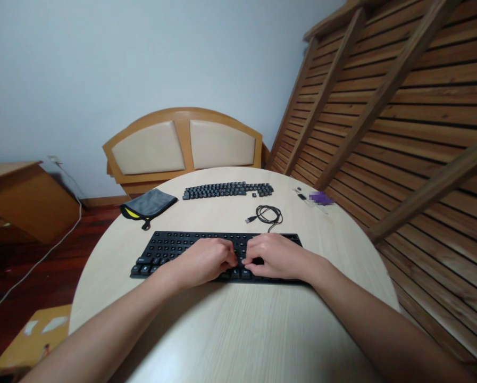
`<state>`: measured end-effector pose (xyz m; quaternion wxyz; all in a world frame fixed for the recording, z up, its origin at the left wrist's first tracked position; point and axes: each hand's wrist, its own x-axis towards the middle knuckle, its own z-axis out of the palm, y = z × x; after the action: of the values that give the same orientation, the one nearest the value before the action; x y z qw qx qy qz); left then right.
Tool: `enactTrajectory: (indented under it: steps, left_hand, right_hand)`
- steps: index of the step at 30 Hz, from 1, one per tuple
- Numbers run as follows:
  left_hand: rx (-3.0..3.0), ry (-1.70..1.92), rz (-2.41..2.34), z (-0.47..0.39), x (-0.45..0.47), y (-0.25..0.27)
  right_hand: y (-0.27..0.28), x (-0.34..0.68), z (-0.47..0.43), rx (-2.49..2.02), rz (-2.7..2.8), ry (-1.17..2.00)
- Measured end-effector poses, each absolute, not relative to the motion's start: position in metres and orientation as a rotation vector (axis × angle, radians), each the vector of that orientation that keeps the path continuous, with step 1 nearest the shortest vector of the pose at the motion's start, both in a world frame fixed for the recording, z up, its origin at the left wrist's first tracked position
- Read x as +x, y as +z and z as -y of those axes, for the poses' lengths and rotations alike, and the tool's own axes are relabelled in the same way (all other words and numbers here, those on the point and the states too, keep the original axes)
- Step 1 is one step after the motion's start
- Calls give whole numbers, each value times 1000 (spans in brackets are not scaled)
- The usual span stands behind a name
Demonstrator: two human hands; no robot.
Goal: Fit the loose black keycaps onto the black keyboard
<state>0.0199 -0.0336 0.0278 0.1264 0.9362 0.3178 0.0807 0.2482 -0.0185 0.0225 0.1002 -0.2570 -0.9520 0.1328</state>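
Observation:
A black keyboard [168,242] lies flat near the middle of the round table. Most of its upper rows show bare key sockets, while caps sit along the lower rows on the left and near the middle. My left hand [208,258] is closed, its fingers curled down at the keyboard's middle keys. Close beside it, my right hand [276,255] is closed in a pinch over the right-middle part and covers much of that side. Whatever the fingertips hold is hidden. Behind the keyboard, loose black keycaps [216,190] stand in rows, with one single keycap [254,195] set slightly apart.
A coiled USB cable [269,214] lies behind the keyboard. A grey cloth with yellow lining [150,205] is at the table's left. Small tools [302,197] and a blurred purple item [321,198] lie at the right, near a leaning wooden slat frame [382,122].

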Motion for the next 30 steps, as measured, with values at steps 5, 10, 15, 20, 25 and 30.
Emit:
enactTrajectory:
  steps: [5, 10, 15, 20, 25, 30]
  left_hand:
    - [2676, 228, -882, 29, 16, 26]
    - [2714, 194, -887, 33, 20, 29]
    - [2823, 180, -876, 39, 24, 29]
    - [2820, 190, -875, 40, 24, 31]
    - [2831, 334, -855, 41, 31, 27]
    - [2822, 362, -845, 40, 34, 5]
  right_hand:
    - [22, 247, 19, -831, 2765, 454]
    - [21, 247, 17, -869, 2728, 539]
    - [19, 247, 17, -857, 2753, 487]
    - [12, 251, 11, -740, 2727, 514]
    - [10, 259, -5, -915, 2546, 359]
    - [5, 269, -40, -1342, 2357, 185]
